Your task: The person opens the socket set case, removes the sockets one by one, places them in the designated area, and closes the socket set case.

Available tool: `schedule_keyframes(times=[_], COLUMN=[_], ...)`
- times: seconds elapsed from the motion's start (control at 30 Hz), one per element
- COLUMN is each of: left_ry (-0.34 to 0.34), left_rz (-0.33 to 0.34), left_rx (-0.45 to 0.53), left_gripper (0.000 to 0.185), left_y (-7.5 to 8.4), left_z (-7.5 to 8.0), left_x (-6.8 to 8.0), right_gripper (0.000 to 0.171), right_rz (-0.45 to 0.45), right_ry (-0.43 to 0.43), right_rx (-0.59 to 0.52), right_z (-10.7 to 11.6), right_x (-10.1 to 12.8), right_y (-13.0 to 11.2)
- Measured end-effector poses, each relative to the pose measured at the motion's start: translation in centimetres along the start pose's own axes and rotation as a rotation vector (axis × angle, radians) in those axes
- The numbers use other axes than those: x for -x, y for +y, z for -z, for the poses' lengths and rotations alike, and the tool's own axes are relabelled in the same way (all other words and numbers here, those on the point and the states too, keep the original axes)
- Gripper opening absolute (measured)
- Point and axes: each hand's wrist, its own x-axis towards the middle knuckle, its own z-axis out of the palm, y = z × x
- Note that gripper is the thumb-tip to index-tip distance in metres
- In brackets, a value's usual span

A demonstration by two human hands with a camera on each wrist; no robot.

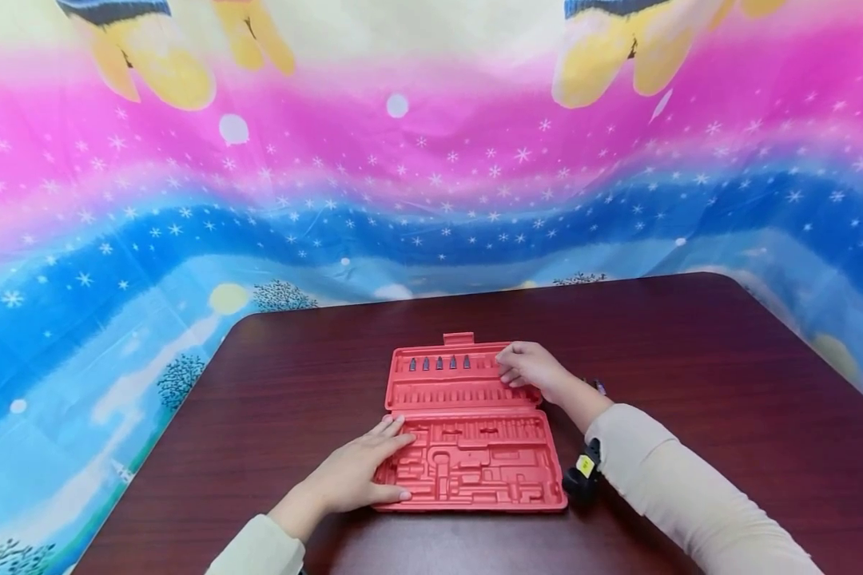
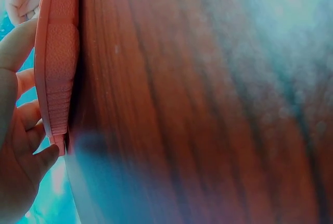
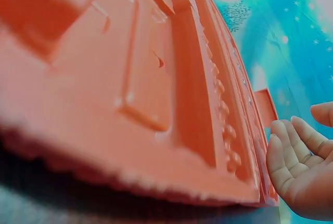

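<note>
A red plastic tool case [image 1: 467,463] lies unfolded on the dark wooden table, its lid half [image 1: 431,395] toward the back. Several dark screwdriver bits [image 1: 439,363] stand in a row in the lid's upper slots. My left hand [image 1: 352,471] rests on the case's left rim, fingers spread and thumb over the front edge. My right hand [image 1: 532,369] is at the lid's upper right, its bent fingertips close over the slots. In the right wrist view, my right hand's fingers [image 3: 299,166] reach toward the lid; I cannot tell whether they hold a bit.
The case's lower half has bare moulded recesses. A latch tab [image 1: 459,339] sticks out at the lid's back edge. Near my right sleeve is a black device [image 1: 582,473] with a yellow label. A colourful patterned cloth [image 1: 431,200] hangs behind the table [image 1: 690,343].
</note>
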Motion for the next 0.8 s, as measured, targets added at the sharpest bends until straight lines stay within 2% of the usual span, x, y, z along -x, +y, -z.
schedule_keyframes(times=[0.2,0.67,0.8], left_ry=[0.000,0.006,0.006], left_rz=[0.002,0.001,0.005], left_rx=[-0.001,0.011,0.015], left_gripper=[0.072,0.071,0.071], left_y=[0.0,0.0,0.0], left_z=[0.2,0.0,0.0], left_x=[0.0,0.1,0.1], right_gripper=[0.026,0.024,0.026], right_rz=[0.001,-0.050,-0.052], right_ry=[0.030,-0.014,-0.007], right_rx=[0.011,-0.042,0.002], right_z=[-0.9,-3.0,-3.7], right_x=[-1.7,-4.3,-4.8], right_y=[-0.6,-1.8,-2.2])
